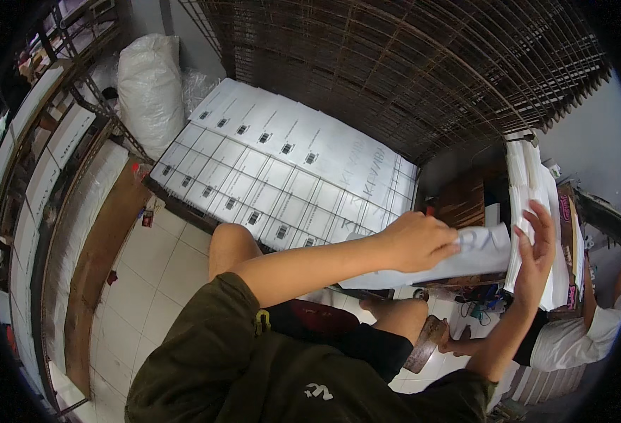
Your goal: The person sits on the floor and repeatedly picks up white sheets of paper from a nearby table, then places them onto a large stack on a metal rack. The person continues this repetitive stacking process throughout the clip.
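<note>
My left hand (417,242) is closed on the edge of a limp white sheet (445,266), which looks like paper and is partly crumpled and blurred. The sheet hangs between my two hands, above my lap. At the right, my right hand (536,255) is raised with its fingers apart, against the side of a tall stack of white sheets (520,166). Whether its fingertips press on the stack I cannot tell. In front of me lie white printed sheets (275,144), overlapping in rows with small black codes; the nearer rows lie under thin grid lines.
A rusty wire rack (423,63) leans over the printed sheets. A stuffed white plastic sack (150,92) stands at the back left, beside metal shelving (78,92) with white stacks. Another person in a white shirt (581,342) sits at the lower right. Pale tiles (159,275) cover the floor.
</note>
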`<state>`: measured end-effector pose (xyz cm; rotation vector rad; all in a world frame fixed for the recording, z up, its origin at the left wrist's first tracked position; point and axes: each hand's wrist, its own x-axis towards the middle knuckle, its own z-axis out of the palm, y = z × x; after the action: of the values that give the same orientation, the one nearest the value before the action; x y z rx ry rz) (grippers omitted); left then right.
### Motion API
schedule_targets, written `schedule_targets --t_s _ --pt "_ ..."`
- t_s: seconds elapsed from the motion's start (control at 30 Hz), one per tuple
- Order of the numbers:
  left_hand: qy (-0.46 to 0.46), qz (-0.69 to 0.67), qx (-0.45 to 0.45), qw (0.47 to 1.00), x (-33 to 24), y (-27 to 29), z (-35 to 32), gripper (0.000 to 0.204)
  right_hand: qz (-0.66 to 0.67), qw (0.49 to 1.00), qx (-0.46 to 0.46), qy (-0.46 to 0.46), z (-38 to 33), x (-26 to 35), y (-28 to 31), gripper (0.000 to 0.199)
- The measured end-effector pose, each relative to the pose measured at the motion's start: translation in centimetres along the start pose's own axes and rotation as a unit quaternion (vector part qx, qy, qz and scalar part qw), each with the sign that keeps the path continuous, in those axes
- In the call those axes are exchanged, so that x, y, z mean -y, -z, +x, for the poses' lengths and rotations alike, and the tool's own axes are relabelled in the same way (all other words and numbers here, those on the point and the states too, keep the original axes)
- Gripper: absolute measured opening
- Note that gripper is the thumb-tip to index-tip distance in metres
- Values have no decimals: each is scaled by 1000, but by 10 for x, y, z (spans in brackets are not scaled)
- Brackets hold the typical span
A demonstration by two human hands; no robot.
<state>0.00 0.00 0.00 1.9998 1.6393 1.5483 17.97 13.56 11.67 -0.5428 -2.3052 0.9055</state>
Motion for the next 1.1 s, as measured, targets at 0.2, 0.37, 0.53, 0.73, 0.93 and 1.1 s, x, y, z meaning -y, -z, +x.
schedule_targets --t_s 0.2,0.37,0.53,0.73,0.93,1.1 --pt "157 -145 -112 970 17 -18 -10 32 163 979 -7 -126 -57 -56 -90 74" --pt "254 -165 -212 929 29 -26 -37 31 370 902 73 -211 -71 -44 -131 67" --pt "292 -257 -266 882 43 -44 -59 40 181 978 62 -86 -52 -39 -112 57" --pt "207 -200 258 922 27 -69 -127 59 -60 951 290 91 34 2 -109 37" --pt "150 -146 427 880 79 -117 -162 59 94 971 202 -91 98 -74 -109 67" --pt "173 -91 477 857 123 -121 -156 57 273 939 19 -207 92 -266 -134 62"
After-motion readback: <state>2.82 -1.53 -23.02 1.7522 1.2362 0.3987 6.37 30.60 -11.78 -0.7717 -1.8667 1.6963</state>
